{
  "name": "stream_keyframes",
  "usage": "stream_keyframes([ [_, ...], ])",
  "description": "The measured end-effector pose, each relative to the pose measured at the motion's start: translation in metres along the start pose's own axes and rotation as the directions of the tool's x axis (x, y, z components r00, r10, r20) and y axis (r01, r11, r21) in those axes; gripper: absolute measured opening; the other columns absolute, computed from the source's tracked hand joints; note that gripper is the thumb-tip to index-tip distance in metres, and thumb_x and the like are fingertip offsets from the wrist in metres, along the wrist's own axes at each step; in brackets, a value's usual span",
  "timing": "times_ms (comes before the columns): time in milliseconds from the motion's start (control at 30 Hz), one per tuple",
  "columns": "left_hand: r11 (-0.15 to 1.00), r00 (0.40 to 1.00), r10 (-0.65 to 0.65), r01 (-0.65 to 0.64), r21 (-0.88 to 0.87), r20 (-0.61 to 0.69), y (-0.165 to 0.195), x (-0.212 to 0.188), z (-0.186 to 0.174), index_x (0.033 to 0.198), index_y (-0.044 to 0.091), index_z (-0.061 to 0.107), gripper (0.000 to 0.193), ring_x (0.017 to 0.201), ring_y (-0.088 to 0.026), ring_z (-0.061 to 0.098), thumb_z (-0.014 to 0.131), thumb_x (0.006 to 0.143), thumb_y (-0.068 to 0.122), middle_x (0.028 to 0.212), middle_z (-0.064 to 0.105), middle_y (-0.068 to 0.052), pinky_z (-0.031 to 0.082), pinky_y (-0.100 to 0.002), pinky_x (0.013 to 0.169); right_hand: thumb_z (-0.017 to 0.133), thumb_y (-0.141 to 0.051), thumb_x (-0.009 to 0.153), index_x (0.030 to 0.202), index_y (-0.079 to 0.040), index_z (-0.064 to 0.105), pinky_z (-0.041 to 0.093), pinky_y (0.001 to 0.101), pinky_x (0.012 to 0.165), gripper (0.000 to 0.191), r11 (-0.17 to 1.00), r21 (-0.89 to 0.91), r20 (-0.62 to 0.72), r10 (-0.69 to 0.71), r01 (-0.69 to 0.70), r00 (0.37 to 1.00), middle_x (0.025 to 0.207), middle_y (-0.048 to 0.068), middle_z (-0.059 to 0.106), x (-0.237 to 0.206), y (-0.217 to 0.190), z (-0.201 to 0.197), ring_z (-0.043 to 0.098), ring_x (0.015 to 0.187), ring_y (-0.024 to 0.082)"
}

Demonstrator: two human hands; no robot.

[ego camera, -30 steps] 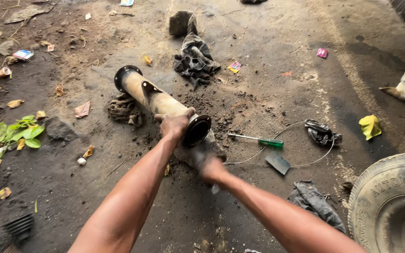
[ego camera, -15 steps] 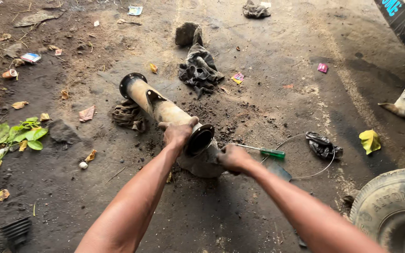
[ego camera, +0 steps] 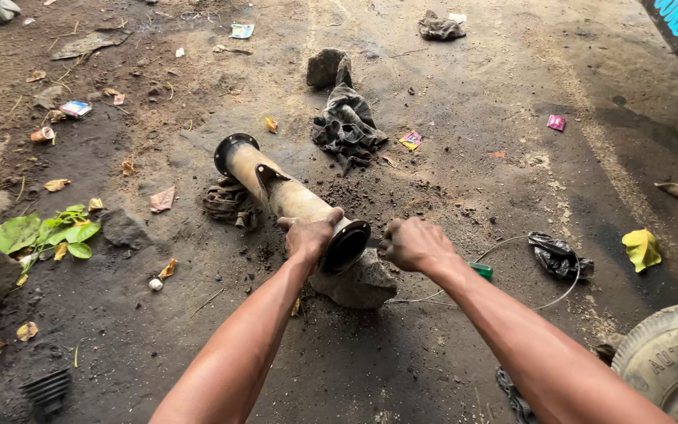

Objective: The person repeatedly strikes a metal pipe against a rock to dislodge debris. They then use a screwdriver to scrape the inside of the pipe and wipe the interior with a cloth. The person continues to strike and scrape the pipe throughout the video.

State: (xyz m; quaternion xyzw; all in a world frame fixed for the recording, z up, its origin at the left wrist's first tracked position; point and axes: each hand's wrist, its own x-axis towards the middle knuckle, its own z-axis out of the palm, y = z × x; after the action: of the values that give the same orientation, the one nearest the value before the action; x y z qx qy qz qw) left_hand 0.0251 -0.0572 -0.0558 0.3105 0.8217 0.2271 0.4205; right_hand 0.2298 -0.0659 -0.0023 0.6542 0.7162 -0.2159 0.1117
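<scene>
both hands now up at the near black ring of the long pipe (ego camera: 292, 200), left hand (ego camera: 310, 234) clamped on it, right hand (ego camera: 413, 244) newly lifted off the rock (ego camera: 355, 284), fist closed just beside.

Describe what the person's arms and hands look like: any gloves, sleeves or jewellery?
Both arms are bare up to the picture's lower edge: no sleeves show. The left hand and right hand wear no gloves, and no watch, ring or wristband is visible. The knuckles and fingers look smudged with dark grime.
</scene>
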Motion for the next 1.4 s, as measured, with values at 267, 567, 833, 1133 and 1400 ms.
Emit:
stream_keyframes([
  [267,1.000,1.000,0.021,-0.020,-0.007,0.023,0.005,-0.008,-0.002,0.126,-0.017,0.060,0.104,0.107,-0.033,0.072,0.075,0.074,0.071,0.127,0.068,-0.025,0.056,-0.039,0.099,0.049,-0.012,0.097,0.122,-0.026,0.067,0.051,0.0247,0.050,0.034,0.911,0.408,-0.075,-0.037,0.065,0.997,0.099,0.003,0.073,-0.013,-0.002,0.081,0.065,0.059,0.011],
  [567,0.999,0.999,-0.042,0.042,0.013,0.002,0.006,-0.003,-0.002,0.153,-0.018,0.008,0.138,0.118,-0.039,0.066,0.077,0.070,0.068,0.136,0.057,-0.028,0.056,-0.041,0.101,0.052,-0.037,0.105,0.097,-0.026,0.065,0.028,0.0296,0.039,0.019,0.960,0.273,-0.055,-0.047,0.060,0.997,0.060,0.002,0.055,0.013,0.015,0.051,0.034,0.047,0.012],
  [833,0.999,1.000,-0.009,0.009,0.032,0.019,0.003,0.006,0.003,0.148,-0.019,0.020,0.131,0.121,-0.043,0.062,0.076,0.073,0.073,0.138,0.055,-0.032,0.053,-0.046,0.104,0.040,-0.022,0.107,0.101,-0.013,0.068,0.035,0.0282,0.034,0.031,0.981,-0.012,-0.231,-0.192,0.194,0.954,0.065,0.006,0.055,-0.009,0.008,0.041,0.043,0.043,0.011],
  [1133,1.000,1.000,-0.018,0.017,0.023,0.014,0.003,0.002,0.003,0.153,-0.016,-0.007,0.142,0.118,-0.044,0.063,0.076,0.074,0.069,0.134,0.055,-0.034,0.054,-0.044,0.102,0.035,-0.013,0.101,0.096,-0.018,0.071,0.039,0.0296,0.044,0.036,0.940,-0.270,-0.282,-0.283,0.207,0.917,0.071,0.005,0.061,-0.001,-0.001,0.015,0.053,0.054,0.012],
  [1400,0.998,1.000,-0.023,0.024,0.058,-0.011,0.005,0.006,0.007,0.153,-0.014,-0.017,0.149,0.123,-0.044,0.060,0.078,0.073,0.069,0.138,0.052,-0.032,0.052,-0.045,0.105,0.029,-0.023,0.117,0.094,-0.014,0.068,0.038,0.0320,0.041,0.046,0.971,-0.170,-0.232,-0.205,0.168,0.951,0.064,0.005,0.063,-0.019,0.008,0.041,0.052,0.047,0.012],
])
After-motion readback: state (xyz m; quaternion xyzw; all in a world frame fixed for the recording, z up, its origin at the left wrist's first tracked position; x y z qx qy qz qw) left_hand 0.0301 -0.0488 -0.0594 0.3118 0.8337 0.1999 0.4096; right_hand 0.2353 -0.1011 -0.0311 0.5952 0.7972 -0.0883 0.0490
